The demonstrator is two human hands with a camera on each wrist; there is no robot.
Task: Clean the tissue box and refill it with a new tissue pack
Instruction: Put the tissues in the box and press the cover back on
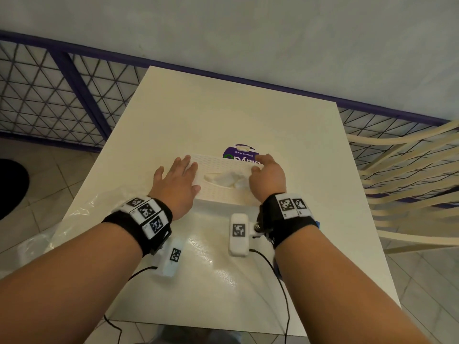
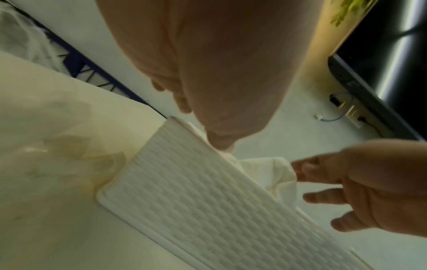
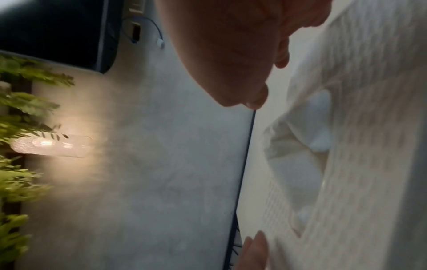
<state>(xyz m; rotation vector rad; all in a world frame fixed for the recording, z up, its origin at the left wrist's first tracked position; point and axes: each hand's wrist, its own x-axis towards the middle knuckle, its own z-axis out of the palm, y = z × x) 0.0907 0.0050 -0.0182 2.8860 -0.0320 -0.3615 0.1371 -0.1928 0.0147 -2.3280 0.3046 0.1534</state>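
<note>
A white woven-textured tissue box lies flat in the middle of the table. A crumpled white tissue sticks out of its oval slot. My left hand rests with straight fingers on the box's left end. My right hand lies over the right end, fingers loosely bent, holding nothing. In the left wrist view the box and tissue show, with the right hand spread beside the tissue. The right wrist view is blurred; it shows the box and tissue.
A round purple sticker on the table peeks out behind the box. Clear plastic wrap lies at the table's left edge. A cream slatted chair stands to the right. A purple mesh fence and a grey wall run behind.
</note>
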